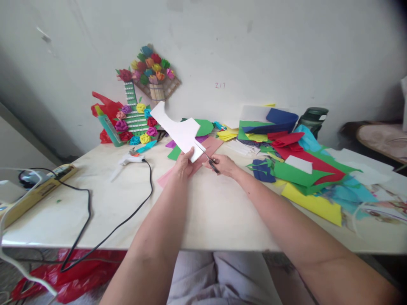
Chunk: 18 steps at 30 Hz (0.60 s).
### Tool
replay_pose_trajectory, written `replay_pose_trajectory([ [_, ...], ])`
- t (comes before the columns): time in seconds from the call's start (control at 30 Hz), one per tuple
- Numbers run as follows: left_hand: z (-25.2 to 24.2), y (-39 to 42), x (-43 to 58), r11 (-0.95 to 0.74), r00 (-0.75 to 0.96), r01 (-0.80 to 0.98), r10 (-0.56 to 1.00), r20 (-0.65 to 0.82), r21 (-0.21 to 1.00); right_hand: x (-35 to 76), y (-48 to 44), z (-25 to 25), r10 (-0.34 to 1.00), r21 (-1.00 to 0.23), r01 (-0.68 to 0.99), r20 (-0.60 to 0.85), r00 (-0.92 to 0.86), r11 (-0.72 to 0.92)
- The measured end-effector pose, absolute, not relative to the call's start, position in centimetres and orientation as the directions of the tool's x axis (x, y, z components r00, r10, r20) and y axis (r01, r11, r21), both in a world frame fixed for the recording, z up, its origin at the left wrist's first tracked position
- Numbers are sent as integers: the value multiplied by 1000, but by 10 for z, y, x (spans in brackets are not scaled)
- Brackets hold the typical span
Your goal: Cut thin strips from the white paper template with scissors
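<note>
My left hand (185, 164) grips the lower end of a white foam or card sheet (181, 132), thumb on top. The sheet has a curved notch along its upper edge and is held tilted above the table. In my right hand (223, 165) is a pair of scissors (212, 163), fingers closed round the handles. The blades reach to the right edge of the sheet, where a narrow strip stands along the cut. Under the hands lies pink paper (214, 146), with green and purple pieces behind it.
To the left lie a white glue gun (132, 159) with a black cord, a green glue bottle (110, 129) and a power strip (38, 192). Paper flower crafts (140, 118) lean on the wall. Coloured sheets (305, 169) and a dark bottle (313, 118) are at the right.
</note>
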State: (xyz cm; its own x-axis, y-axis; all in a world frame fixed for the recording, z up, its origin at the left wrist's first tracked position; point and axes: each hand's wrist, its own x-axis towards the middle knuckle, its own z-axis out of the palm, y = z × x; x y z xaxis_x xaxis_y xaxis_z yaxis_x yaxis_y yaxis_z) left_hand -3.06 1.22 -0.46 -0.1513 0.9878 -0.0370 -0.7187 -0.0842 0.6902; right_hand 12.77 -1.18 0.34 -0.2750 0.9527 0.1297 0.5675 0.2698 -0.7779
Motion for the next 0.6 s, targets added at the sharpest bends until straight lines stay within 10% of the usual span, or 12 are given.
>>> replay_pose_trajectory([
  [0.6, -5, 14, -31, -96, -155, -720, 988, -25, 687, 129, -9, 1, 951, -747, 605, 123, -283, 276],
])
